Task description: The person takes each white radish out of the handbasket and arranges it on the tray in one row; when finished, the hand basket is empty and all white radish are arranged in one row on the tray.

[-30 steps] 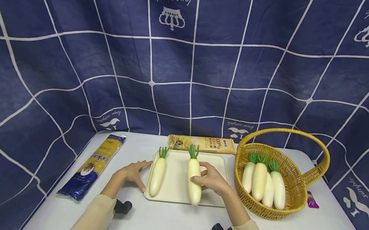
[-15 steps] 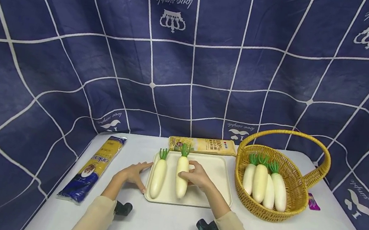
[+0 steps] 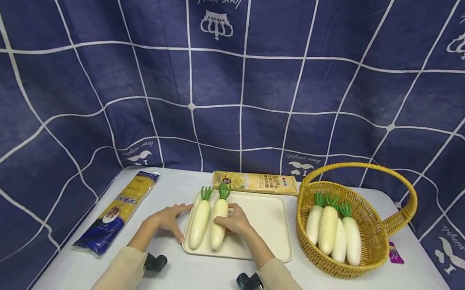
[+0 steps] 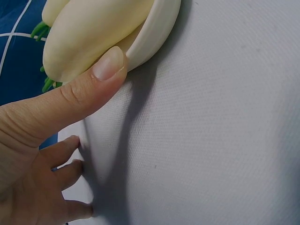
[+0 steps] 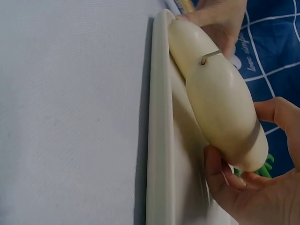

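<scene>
My right hand [image 3: 236, 220] holds a white radish [image 3: 217, 233] with green leaf stubs over the cream tray [image 3: 263, 227]. In the right wrist view, thumb and fingers close round this white radish [image 5: 225, 108] from both sides; a short bent metal piece sticks out of its tip. A second white radish [image 3: 199, 229] lies at the tray's left side, parallel to it with a small gap. My left hand [image 3: 167, 218] has its fingers spread at the tray's left edge. In the left wrist view its thumb [image 4: 89, 84] touches the tray rim [image 4: 154, 35].
Right of the tray stands a wicker basket [image 3: 372, 239] with a tall handle, holding several white radishes [image 3: 327, 231]. A yellow pasta packet [image 3: 258, 182] lies behind the tray, a blue-and-yellow packet [image 3: 115, 213] at left. A small purple packet [image 3: 395, 253] lies beyond the basket.
My right hand has moved left across the tray with its radish, which now stands more upright in view beside the other one. The left hand has stayed at the tray edge.
</scene>
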### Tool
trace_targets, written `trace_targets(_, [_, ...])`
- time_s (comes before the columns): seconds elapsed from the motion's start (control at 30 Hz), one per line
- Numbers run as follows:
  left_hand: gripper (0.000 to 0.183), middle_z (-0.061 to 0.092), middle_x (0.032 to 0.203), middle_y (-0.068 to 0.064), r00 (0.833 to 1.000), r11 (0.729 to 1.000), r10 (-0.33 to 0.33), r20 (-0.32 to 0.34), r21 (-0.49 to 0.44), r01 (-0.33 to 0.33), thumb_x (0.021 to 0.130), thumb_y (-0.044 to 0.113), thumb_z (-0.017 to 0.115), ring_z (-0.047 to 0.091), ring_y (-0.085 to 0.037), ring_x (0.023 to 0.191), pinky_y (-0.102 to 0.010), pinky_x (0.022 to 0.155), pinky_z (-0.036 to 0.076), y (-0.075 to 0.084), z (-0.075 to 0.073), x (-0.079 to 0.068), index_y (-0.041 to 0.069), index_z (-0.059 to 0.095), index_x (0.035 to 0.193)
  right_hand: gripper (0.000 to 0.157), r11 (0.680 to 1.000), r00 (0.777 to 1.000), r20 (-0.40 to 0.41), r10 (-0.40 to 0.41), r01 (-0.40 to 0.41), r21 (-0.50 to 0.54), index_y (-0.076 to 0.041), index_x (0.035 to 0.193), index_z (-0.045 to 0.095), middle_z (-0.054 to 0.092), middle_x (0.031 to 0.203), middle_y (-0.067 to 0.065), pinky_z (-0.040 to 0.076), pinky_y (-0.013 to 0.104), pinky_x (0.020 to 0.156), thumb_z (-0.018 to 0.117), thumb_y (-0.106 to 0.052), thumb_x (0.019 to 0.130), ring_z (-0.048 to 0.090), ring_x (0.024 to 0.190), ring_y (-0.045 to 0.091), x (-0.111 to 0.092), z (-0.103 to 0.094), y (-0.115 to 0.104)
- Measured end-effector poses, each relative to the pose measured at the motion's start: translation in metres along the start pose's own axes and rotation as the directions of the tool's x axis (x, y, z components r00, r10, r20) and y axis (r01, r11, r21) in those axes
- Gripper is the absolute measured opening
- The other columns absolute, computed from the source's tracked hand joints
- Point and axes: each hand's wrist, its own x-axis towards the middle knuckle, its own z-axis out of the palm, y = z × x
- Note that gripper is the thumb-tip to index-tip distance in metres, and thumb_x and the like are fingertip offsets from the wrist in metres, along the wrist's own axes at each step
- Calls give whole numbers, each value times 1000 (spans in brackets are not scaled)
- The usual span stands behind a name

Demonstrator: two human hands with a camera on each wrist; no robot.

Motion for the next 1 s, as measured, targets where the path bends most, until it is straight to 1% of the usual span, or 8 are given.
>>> trace_targets(0.2, [112,25,151,-23,1000,1000,3,-5,24,-2,52,26,91,18,-49,137,-67,108,15,0,1,0,15,32,147,79,1000,1000,-23,5,-5,3,6,133,38,57,96,17,55,26,50,74,-19,67,60,63,17,4,8,-2])
trace_targets(0.4, [114,24,151,-23,1000,1000,-2,-1,15,2,52,26,91,17,-49,137,-67,108,14,-2,1,1,14,31,147,75,999,998,-60,-9,6,-42,6,129,41,56,96,17,53,26,48,73,-18,66,59,67,19,7,14,-4])
trace_targets(0.5, [114,24,151,-22,1000,1000,-5,0,12,5,51,27,91,17,-49,137,-67,108,14,-1,0,0,15,31,148,72,997,997,-78,-15,9,-77,6,126,42,57,96,17,54,27,52,73,-17,65,59,71,21,8,16,-6])
trace_targets(0.63, [114,24,151,-23,1000,1000,2,2,18,-2,51,26,91,17,-49,137,-66,108,14,0,0,-1,14,32,147,71,989,995,-96,-20,5,-147,7,123,44,58,94,16,54,32,66,74,-20,65,58,79,24,6,18,-8])
trace_targets(0.7, [113,24,151,-23,1000,1000,4,2,22,-4,51,26,91,17,-49,137,-66,108,15,-1,0,-1,14,32,147,71,984,994,-104,-16,-3,-179,8,122,45,58,92,16,54,34,69,75,-22,65,58,80,25,5,20,-10])
trace_targets(0.83, [113,24,152,-22,1000,1000,-6,0,11,6,51,26,91,17,-48,137,-66,108,14,-1,1,0,15,32,147,70,976,992,-126,-1,-26,-216,7,119,47,58,89,14,53,35,69,75,-26,64,57,79,25,4,21,-11])
trace_targets(1.0, [114,24,152,-21,1000,1000,-11,1,13,11,51,27,91,17,-48,137,-67,108,14,-2,2,2,16,32,148,73,974,990,-142,-2,-30,-227,8,120,48,59,90,15,54,36,69,76,-28,63,57,79,26,4,22,-11])
